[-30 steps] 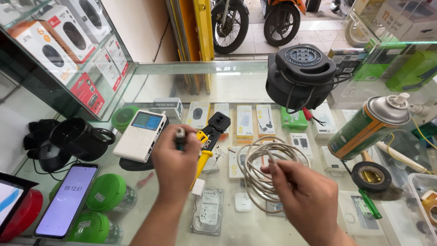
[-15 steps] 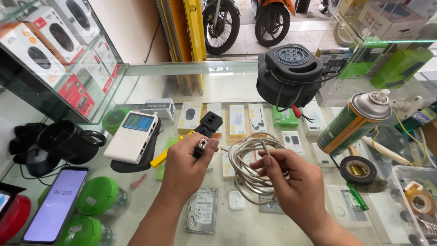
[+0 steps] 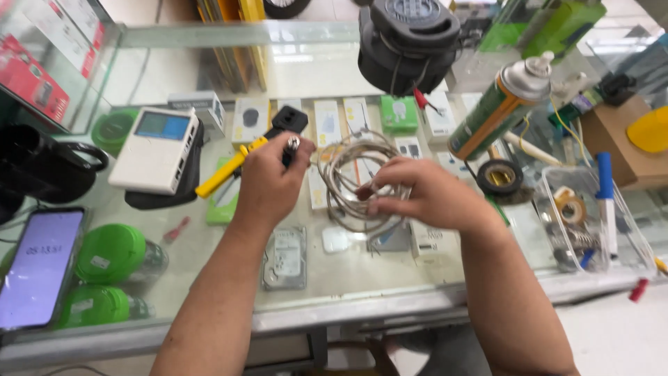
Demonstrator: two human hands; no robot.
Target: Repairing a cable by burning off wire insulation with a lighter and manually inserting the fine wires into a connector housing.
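Both hands have come closer together since half a second ago. Now the left hand (image 3: 268,184) is closed around the black and yellow crimping tool (image 3: 261,150), its yellow handle sticking out to the left. Curled shut, the right hand (image 3: 424,195) pinches the loose coil of grey cable (image 3: 348,174) over the glass counter (image 3: 209,244). That cable looks light, soft and springy (it may flop open), so it is best held where the loops cross. By its look, the tool is hard and heavier; grip its handles.
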